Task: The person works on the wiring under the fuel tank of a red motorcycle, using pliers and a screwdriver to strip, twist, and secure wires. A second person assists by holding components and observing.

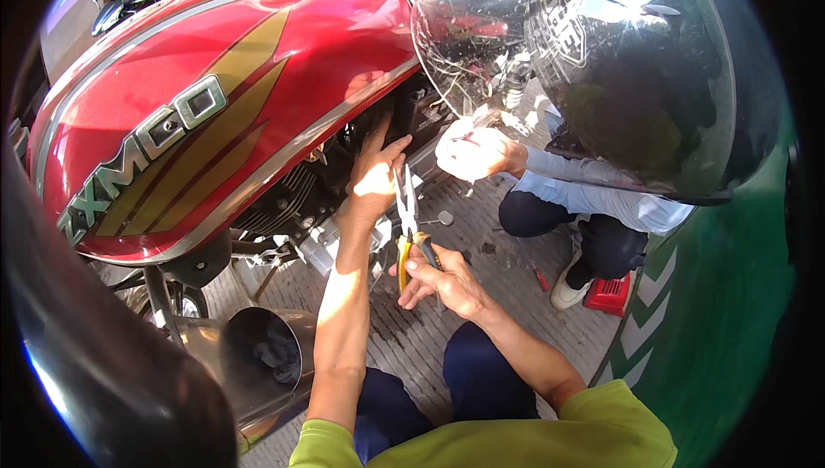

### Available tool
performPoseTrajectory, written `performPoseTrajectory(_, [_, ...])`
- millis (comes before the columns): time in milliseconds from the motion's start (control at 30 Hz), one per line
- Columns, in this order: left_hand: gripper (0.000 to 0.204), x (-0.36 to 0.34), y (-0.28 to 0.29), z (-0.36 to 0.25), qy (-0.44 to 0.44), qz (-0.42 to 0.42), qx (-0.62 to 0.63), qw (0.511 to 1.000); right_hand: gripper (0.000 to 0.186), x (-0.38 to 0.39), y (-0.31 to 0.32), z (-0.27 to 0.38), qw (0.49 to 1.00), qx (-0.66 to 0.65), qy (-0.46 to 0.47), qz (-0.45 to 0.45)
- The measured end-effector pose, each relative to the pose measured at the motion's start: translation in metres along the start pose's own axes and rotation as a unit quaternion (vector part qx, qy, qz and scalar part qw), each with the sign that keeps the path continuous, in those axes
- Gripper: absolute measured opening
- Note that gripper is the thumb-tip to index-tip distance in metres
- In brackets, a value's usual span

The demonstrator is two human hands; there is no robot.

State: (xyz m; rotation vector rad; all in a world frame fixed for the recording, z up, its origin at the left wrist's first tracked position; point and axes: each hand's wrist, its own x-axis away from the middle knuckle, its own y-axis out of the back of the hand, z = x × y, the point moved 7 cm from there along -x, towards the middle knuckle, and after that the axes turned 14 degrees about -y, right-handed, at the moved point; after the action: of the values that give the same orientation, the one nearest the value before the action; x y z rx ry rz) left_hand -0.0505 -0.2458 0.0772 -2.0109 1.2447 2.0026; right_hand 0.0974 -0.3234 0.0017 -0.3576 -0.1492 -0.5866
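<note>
On my feed, my left hand [375,174] seems to probe under the red motorcycle fuel tank [258,81], grip unreadable; my right hand [449,281] clasps long-nose pliers [407,226], whose use calls for clear access.

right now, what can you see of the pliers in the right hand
The long-nose pliers have slim, silvery, metal-looking jaws standing slightly apart, and spread handles in yellow and black, perhaps plastic-coated. The right hand holds them by the handles, tips pointing away from the wearer, close beside the left hand; whether the tips touch it is unclear.
</note>
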Motion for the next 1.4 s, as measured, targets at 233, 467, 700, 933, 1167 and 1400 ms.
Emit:
performPoseTrajectory(233, [0.035, -0.014, 0.008, 0.003, 0.053, -0.165, -0.150, 0.973, 0.041, 0.004, -0.011, 0.002, 0.999, 0.033, -0.002, 0.010])
performPoseTrajectory(467, [0.035, -0.018, -0.024, 0.021, 0.118, -0.183, -0.180, 0.959, 0.031, 0.010, 0.019, 0.010, 1.000, 0.015, 0.005, -0.002])
performPoseTrajectory(700, [0.029, -0.015, -0.030, 0.032, 0.067, -0.137, -0.091, 0.984, 0.045, 0.001, 0.033, 0.003, 0.999, 0.028, 0.012, 0.014])
performPoseTrajectory(933, [0.024, 0.004, -0.011, 0.019, -0.006, -0.250, -0.044, 0.967, 0.043, -0.003, 0.023, -0.004, 0.999, 0.035, 0.008, 0.022])
performPoseTrajectory(1167, [0.017, -0.002, 0.016, 0.010, -0.028, -0.260, -0.077, 0.962, 0.027, -0.011, 0.017, -0.005, 0.999, 0.029, 0.016, 0.007])
performPoseTrajectory(1400, [0.014, -0.005, 0.022, 0.002, 0.025, -0.228, -0.040, 0.973, 0.026, -0.001, 0.006, -0.006, 0.998, 0.054, 0.031, -0.001])
